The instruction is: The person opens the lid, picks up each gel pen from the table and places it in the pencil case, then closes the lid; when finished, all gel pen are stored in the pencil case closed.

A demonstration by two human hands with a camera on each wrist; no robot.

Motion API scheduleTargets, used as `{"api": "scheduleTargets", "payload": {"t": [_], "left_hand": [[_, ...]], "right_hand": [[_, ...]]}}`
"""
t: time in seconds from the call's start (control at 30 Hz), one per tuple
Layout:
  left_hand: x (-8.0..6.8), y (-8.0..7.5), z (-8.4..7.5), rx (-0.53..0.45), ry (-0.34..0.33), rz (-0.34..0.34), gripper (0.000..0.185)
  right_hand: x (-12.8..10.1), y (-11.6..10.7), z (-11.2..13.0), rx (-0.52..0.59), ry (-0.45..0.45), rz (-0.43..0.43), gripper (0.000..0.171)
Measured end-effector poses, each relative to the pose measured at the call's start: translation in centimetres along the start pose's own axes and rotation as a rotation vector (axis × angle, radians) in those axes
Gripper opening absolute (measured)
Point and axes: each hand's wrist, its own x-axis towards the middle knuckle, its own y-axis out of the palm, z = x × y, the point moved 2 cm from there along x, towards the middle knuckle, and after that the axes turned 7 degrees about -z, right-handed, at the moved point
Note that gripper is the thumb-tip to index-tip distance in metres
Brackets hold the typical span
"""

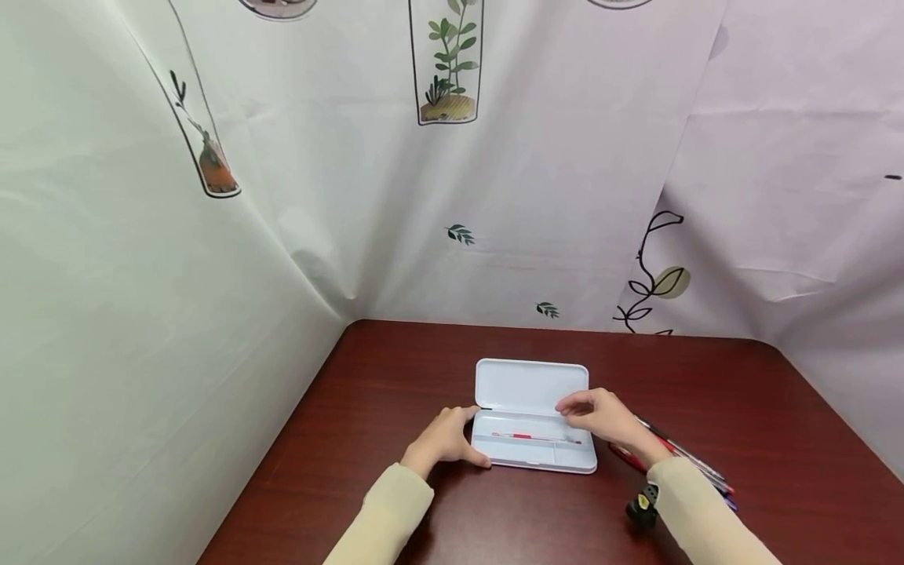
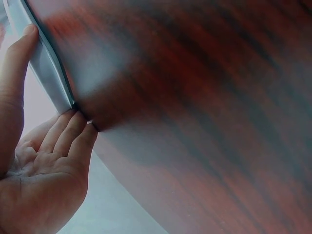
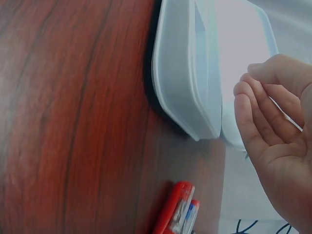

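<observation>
A white pencil case (image 1: 514, 453) lies with its lid (image 1: 531, 384) swung back in the head view. Inside it rests a slim clear pen with a red band (image 1: 523, 436). My left hand (image 1: 446, 437) holds the left end of the case, thumb at the front corner and fingers at the back corner; the left wrist view shows the same grip on the case end (image 2: 46, 63). Above the right part of the case hovers my right hand (image 1: 600, 414), its fingers loosely bent with nothing between them. In the right wrist view its thumb and fingertips stand apart.
Several pens (image 1: 695, 463) and a red-handled item (image 1: 627, 457) lie on the dark wooden table (image 1: 537, 518) beside and under the right forearm. A small black and yellow object (image 1: 641, 506) sits near the right sleeve. Printed white cloth (image 1: 565, 180) hangs behind the table.
</observation>
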Motion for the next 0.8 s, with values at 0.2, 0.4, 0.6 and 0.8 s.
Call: {"api": "scheduleTargets", "payload": {"t": [0.2,0.4,0.6,0.8], "left_hand": [[0.0,0.2,0.2,0.003,0.004,0.004,0.091],[-0.1,0.0,0.3,-0.001,0.003,0.004,0.092],[-0.1,-0.1,0.5,-0.001,0.005,0.000,0.091],[-0.1,-0.2,0.4,-0.001,0.006,-0.007,0.092]], "right_hand": [[-0.5,-0.7,-0.8,-0.031,0.002,-0.009,0.017],[-1.3,-1.3,-1.3,-0.040,0.038,-0.013,0.018],[-2.0,-1.9,-1.7,-0.044,0.099,-0.045,0.018],[-2.6,-2.6,-2.1,-0.072,0.109,-0.055,0.018]]}}
